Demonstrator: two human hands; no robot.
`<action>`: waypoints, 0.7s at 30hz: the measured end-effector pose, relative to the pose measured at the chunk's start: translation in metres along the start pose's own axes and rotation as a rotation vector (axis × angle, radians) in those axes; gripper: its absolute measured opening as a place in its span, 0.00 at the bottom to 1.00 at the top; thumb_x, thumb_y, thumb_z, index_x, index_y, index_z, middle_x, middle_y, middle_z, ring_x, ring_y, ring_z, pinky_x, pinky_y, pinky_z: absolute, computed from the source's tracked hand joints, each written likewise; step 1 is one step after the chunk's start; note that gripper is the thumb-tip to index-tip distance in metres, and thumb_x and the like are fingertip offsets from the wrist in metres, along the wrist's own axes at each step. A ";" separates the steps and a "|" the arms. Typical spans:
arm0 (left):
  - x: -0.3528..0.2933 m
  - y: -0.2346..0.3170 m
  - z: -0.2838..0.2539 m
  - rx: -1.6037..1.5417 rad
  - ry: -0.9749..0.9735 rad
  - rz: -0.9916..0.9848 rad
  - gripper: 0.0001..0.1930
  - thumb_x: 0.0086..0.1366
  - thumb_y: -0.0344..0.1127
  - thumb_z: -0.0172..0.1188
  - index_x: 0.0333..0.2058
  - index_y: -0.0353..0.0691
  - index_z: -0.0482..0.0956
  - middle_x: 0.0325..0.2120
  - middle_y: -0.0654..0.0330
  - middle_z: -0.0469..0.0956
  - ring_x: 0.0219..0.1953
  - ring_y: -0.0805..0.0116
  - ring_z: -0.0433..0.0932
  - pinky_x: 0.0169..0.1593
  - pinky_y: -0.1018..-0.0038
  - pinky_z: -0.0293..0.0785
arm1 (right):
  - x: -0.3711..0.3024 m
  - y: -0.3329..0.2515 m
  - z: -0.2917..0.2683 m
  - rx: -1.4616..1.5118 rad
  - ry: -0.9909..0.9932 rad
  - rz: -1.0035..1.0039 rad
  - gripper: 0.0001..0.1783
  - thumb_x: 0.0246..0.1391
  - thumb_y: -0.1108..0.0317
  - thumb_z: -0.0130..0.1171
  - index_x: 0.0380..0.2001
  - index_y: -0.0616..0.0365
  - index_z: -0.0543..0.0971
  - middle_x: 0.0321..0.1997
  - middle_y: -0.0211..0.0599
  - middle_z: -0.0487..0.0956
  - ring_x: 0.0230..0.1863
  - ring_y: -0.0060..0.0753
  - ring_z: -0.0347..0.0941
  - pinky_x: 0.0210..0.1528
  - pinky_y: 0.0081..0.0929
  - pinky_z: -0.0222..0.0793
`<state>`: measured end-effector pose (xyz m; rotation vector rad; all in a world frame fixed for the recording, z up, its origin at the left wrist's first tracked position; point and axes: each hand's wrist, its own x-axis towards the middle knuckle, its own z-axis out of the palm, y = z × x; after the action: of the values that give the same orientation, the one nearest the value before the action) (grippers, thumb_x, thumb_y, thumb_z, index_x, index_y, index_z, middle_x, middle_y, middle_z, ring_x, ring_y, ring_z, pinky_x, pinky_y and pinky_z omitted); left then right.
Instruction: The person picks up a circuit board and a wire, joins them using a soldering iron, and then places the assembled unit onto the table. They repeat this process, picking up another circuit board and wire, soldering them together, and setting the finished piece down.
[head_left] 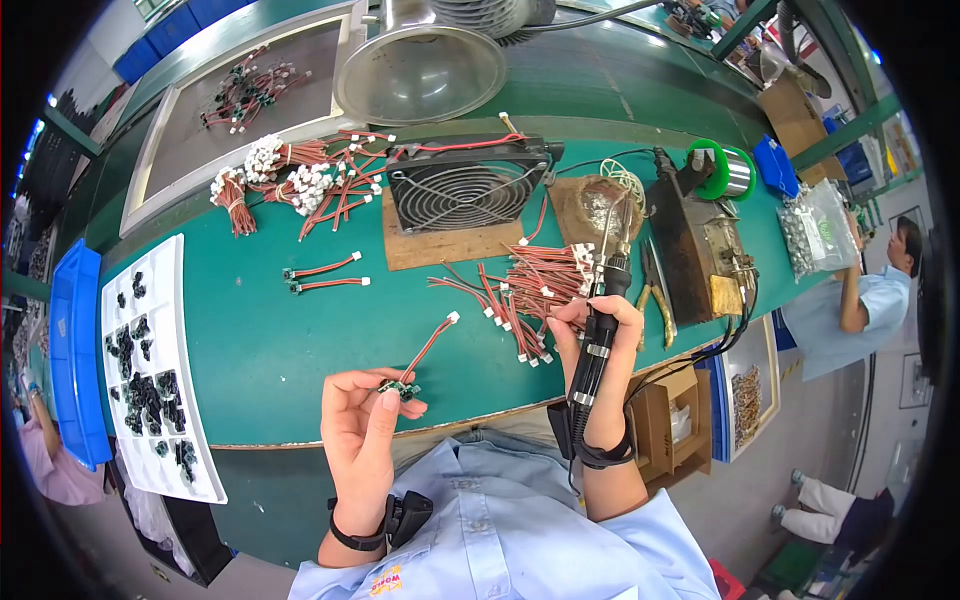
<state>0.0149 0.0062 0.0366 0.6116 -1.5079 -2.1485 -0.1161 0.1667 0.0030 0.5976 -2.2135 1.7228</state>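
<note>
Because the left hand [360,425] pinches the small green circuit board [403,391] by its edges, thumb against fingertips, most of its face looks exposed. Board is just above the near edge of the green bench [285,365], close to the body; probably for a clear view. A red-black cable [428,345] runs up from it, white connector at the far end, pointing away from the palm, so likely out of the way.

Right hand [612,385] is wrapped around the soldering iron [594,350] by its black body, tip away from the wearer, presumably keeping heat off skin and board. Thumb and index reach past the handle to the loose cable pile [545,280]; can't tell if they touch a cable.

Layout reads as reach-driven: cable pile between the hands, just beyond them; wooden pad [567,212] and solder spool [736,172] on the iron side. White tray [158,265] with dark parts sits on the left-hand side, likely for easy picking. Two cabled boards [296,286] lie parallel, apart from the pile, maybe to avoid mixing. Fan [465,195] stands behind, perhaps for fumes; can't tell if it's running.
</note>
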 end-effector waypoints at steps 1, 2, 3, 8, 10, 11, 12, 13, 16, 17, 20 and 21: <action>0.000 0.000 0.002 0.012 -0.009 0.012 0.07 0.62 0.26 0.50 0.38 0.36 0.64 0.37 0.52 0.72 0.29 0.72 0.73 0.36 0.79 0.70 | 0.001 0.001 -0.002 0.002 0.000 -0.031 0.26 0.43 0.86 0.59 0.43 0.56 0.61 0.29 0.35 0.72 0.31 0.26 0.72 0.36 0.23 0.69; -0.001 0.000 0.004 0.014 -0.014 0.014 0.07 0.62 0.26 0.50 0.38 0.36 0.64 0.37 0.52 0.72 0.29 0.72 0.73 0.36 0.79 0.70 | 0.001 0.001 -0.003 0.003 0.000 -0.061 0.26 0.45 0.87 0.57 0.45 0.55 0.60 0.30 0.36 0.71 0.31 0.26 0.72 0.38 0.23 0.70; -0.001 0.000 0.007 0.035 -0.009 0.022 0.08 0.61 0.26 0.51 0.39 0.36 0.65 0.37 0.53 0.73 0.29 0.73 0.73 0.36 0.79 0.70 | 0.002 0.001 -0.004 0.003 0.006 -0.062 0.26 0.45 0.87 0.57 0.45 0.55 0.60 0.30 0.36 0.71 0.31 0.26 0.72 0.38 0.23 0.70; -0.003 0.003 0.014 0.130 -0.016 0.009 0.09 0.60 0.25 0.53 0.40 0.35 0.68 0.35 0.56 0.74 0.30 0.74 0.73 0.37 0.80 0.69 | 0.007 -0.009 -0.005 0.232 0.097 -0.024 0.25 0.47 0.86 0.55 0.45 0.55 0.59 0.31 0.39 0.72 0.32 0.29 0.73 0.39 0.28 0.72; -0.003 0.003 0.016 0.159 -0.026 -0.006 0.10 0.60 0.25 0.53 0.40 0.34 0.68 0.35 0.57 0.74 0.30 0.74 0.73 0.38 0.80 0.69 | 0.008 -0.015 -0.008 0.242 0.086 0.013 0.24 0.48 0.85 0.54 0.45 0.56 0.58 0.32 0.41 0.72 0.32 0.31 0.73 0.40 0.30 0.73; -0.003 0.003 0.019 0.155 -0.031 0.006 0.09 0.59 0.25 0.54 0.40 0.34 0.69 0.34 0.58 0.74 0.30 0.75 0.73 0.38 0.80 0.69 | 0.008 -0.017 -0.009 0.244 0.090 0.012 0.24 0.48 0.85 0.54 0.45 0.56 0.58 0.32 0.41 0.72 0.32 0.31 0.73 0.40 0.30 0.73; -0.004 0.004 0.021 0.151 -0.036 0.017 0.09 0.59 0.25 0.54 0.39 0.34 0.70 0.34 0.58 0.74 0.31 0.75 0.73 0.38 0.80 0.69 | 0.009 -0.018 -0.011 0.241 0.051 0.020 0.24 0.48 0.85 0.54 0.45 0.55 0.58 0.32 0.41 0.72 0.32 0.31 0.73 0.40 0.29 0.73; -0.003 0.004 0.022 0.147 -0.041 0.028 0.09 0.59 0.25 0.54 0.39 0.33 0.70 0.33 0.59 0.75 0.31 0.75 0.73 0.37 0.80 0.69 | 0.009 -0.019 -0.014 0.238 0.012 0.028 0.25 0.48 0.85 0.55 0.45 0.55 0.58 0.33 0.42 0.72 0.32 0.31 0.73 0.39 0.28 0.73; -0.003 0.003 0.024 0.129 -0.075 0.021 0.09 0.59 0.23 0.54 0.39 0.31 0.70 0.36 0.57 0.73 0.32 0.75 0.73 0.39 0.79 0.72 | 0.006 -0.028 -0.019 0.292 -0.067 0.076 0.25 0.48 0.85 0.55 0.45 0.55 0.58 0.34 0.42 0.72 0.32 0.30 0.73 0.38 0.26 0.72; -0.003 0.003 0.023 0.119 -0.089 0.014 0.09 0.59 0.22 0.54 0.39 0.30 0.70 0.37 0.56 0.72 0.33 0.75 0.73 0.40 0.78 0.73 | 0.003 -0.032 -0.021 0.346 -0.111 0.115 0.25 0.48 0.85 0.55 0.45 0.55 0.58 0.34 0.42 0.72 0.32 0.29 0.73 0.37 0.25 0.72; -0.003 0.004 0.029 0.119 -0.118 0.023 0.11 0.58 0.22 0.55 0.40 0.31 0.70 0.34 0.57 0.73 0.32 0.74 0.73 0.38 0.78 0.73 | -0.005 -0.046 -0.026 0.401 -0.200 0.156 0.24 0.48 0.84 0.55 0.45 0.55 0.58 0.34 0.42 0.73 0.32 0.28 0.73 0.36 0.22 0.70; -0.003 0.005 0.030 0.117 -0.130 0.027 0.12 0.57 0.21 0.55 0.41 0.31 0.71 0.33 0.57 0.73 0.31 0.73 0.74 0.37 0.78 0.73 | -0.008 -0.050 -0.027 0.398 -0.247 0.158 0.24 0.49 0.84 0.55 0.44 0.55 0.58 0.34 0.42 0.73 0.32 0.27 0.72 0.35 0.21 0.70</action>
<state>0.0002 0.0292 0.0508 0.4951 -1.7112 -2.1273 -0.0862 0.1834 0.0485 0.7777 -2.1301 2.3117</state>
